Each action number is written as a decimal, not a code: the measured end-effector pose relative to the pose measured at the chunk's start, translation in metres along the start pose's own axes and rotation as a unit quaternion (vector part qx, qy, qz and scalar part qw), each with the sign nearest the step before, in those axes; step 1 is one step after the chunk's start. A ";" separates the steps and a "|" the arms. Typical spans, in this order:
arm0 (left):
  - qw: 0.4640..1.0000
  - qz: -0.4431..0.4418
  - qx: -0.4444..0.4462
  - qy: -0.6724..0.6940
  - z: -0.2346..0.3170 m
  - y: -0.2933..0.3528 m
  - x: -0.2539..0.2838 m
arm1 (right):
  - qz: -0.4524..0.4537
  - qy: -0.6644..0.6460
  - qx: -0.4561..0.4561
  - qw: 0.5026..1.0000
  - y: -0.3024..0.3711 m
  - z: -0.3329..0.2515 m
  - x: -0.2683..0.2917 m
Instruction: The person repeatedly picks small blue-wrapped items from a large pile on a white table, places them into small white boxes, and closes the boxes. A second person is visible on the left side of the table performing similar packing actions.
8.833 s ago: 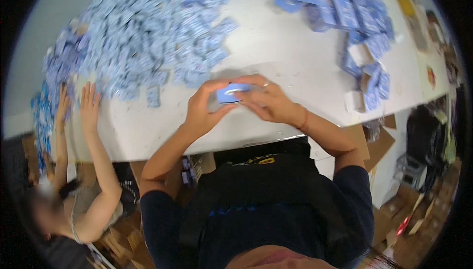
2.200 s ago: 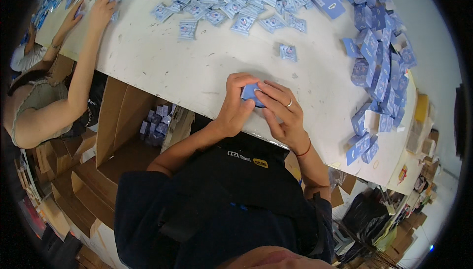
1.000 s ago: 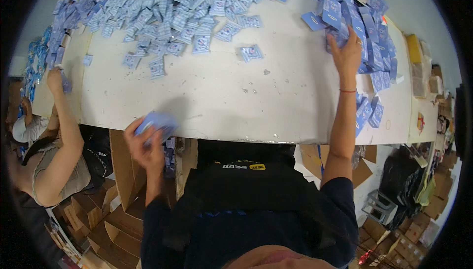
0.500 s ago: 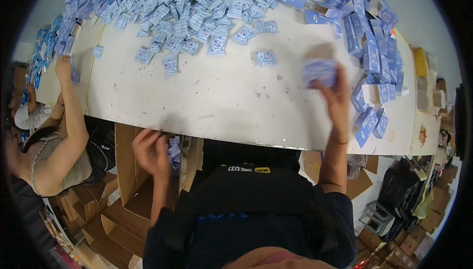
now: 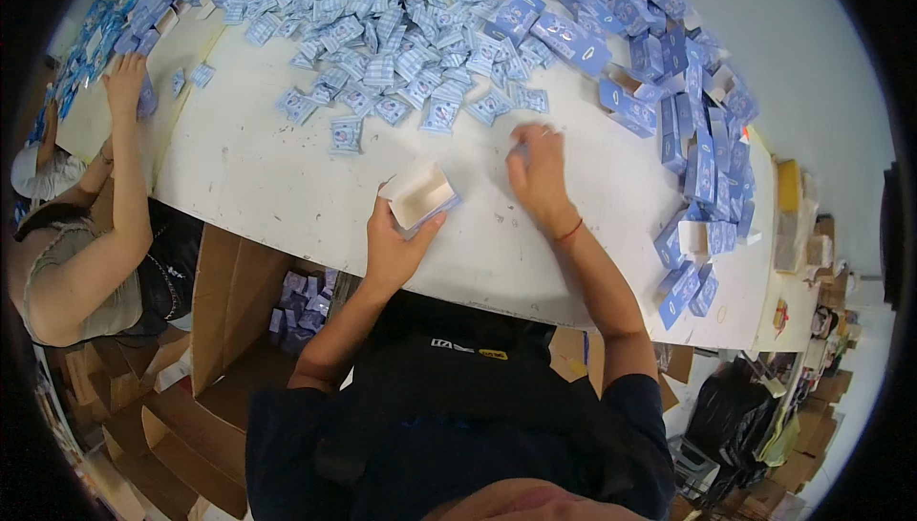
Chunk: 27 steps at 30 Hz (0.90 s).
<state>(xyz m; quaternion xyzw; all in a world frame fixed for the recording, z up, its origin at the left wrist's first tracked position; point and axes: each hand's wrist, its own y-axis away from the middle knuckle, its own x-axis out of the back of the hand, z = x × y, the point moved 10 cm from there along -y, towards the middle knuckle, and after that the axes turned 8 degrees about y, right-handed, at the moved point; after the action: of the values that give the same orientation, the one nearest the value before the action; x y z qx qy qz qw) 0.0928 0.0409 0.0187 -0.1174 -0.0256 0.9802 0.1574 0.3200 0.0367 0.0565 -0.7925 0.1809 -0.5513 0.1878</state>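
Held upright above the table, a small blue cardboard box [image 5: 420,200] has its open white inside facing up. My left hand [image 5: 396,252] is closed around its near side. To the right, my right hand [image 5: 542,166] is low over the white table, its fingers curled on a small blue packet [image 5: 519,150] that they mostly hide. Beyond both hands spreads a large heap of light blue checked packets [image 5: 392,43]; one loose packet [image 5: 346,134] lies at its near edge.
Many blue boxes [image 5: 702,139] are piled along the table's right side, some with open ends. Below the table edge at left, a large brown carton [image 5: 229,301] holds several filled boxes [image 5: 304,306]. At far left another person's arm [image 5: 129,158] reaches over the table.
The box has passed from my right hand on the right to my left hand near the middle. My left hand has risen from the carton; my right hand has moved left onto the lone packet.
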 end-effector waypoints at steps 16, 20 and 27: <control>1.000 0.020 0.009 0.017 -0.008 0.011 0.012 | -0.009 -0.019 0.060 0.998 -0.053 -0.070 -0.036; 0.999 0.030 0.002 0.017 -0.007 0.012 0.015 | -0.035 0.099 0.089 0.990 -0.044 -0.080 -0.049; 0.999 0.035 -0.010 0.004 0.001 0.011 0.014 | -0.035 0.036 0.108 0.993 -0.009 -0.077 -0.021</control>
<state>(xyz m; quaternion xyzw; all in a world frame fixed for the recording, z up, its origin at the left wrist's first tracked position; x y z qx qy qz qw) 0.0767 0.0349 0.0154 -0.1240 -0.0308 0.9842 0.1223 0.2411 0.0474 0.0691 -0.7534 0.0989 -0.6017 0.2461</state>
